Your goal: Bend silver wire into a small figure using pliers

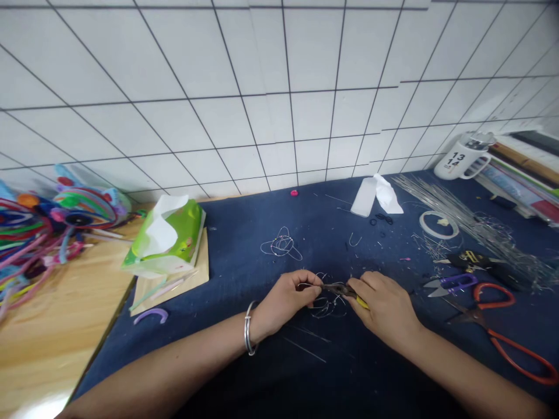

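The right hand point(381, 304) has its fingers wrapped closed around dark metal pliers with a yellow handle point(361, 302). At the pliers' tip, the left hand point(290, 299) pinches, apparently on thin silvery wire point(328, 315), looped beneath the pliers. It looks light, springy, best gripped beside the pliers' tip.

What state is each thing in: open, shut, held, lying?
Left hand: pinching thin wire
Right hand: gripping pliers
Pliers: held, jaws' opening unclear
Loose wire loop: lying tangled
Tissue packet: open, tissue sticking out
Purple snips: lying, blades apart
Red-handled scissors: lying open
Mug: standing upright
White ring: lying flat
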Demonstrator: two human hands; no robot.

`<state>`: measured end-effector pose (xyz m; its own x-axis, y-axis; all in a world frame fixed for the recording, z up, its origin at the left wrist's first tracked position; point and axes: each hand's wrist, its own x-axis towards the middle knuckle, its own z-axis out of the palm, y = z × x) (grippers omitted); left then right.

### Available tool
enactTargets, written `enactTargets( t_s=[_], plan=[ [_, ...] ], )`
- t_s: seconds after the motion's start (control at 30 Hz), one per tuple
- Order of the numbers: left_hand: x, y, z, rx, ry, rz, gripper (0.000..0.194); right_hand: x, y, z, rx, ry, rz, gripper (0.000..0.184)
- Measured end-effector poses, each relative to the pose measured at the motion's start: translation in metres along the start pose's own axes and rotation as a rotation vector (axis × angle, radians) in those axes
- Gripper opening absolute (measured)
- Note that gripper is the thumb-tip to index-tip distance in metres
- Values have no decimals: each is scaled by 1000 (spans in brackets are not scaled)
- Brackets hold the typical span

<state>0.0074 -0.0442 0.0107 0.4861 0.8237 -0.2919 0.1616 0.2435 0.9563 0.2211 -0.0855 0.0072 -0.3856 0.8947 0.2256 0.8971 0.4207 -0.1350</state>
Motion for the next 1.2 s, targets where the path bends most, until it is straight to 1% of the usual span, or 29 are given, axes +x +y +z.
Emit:
enactTargets(
  t_s=[0.17, 0.3, 0.5, 0.67, 0.9, 1.0, 1.1, 1.2],
  plan=[
    [-1, -1, 3, 52, 47, -2, 15, 1, -1, 0, 31, 4, 14, 18],
    [-2, 1, 3, 81, 57, 10, 14, 0, -3, 1, 44, 8, 32, 18],
    [-1, 2, 2, 137, 51, 48, 13, 1, -1, 2, 0, 25, -5, 17],
    [1, 2, 0, 166, 24, 53, 14, 4, 0, -3, -61, 4, -33, 19],
    [3, -1, -5, 226, -7, 48, 16, 5, 2, -10, -183, 41, -80, 23],
    [3, -1, -6, 243, -6, 71, 16, 5, 1, -11, -215, 37, -89, 23],
    [3, 0, -6, 228, -8, 85, 16, 5, 2, -11, -219, 31, -87, 23],
    [2, 1, -6, 166, -26, 85, 15, 4, 4, -12, -168, 12, -89, 22]
  ],
)
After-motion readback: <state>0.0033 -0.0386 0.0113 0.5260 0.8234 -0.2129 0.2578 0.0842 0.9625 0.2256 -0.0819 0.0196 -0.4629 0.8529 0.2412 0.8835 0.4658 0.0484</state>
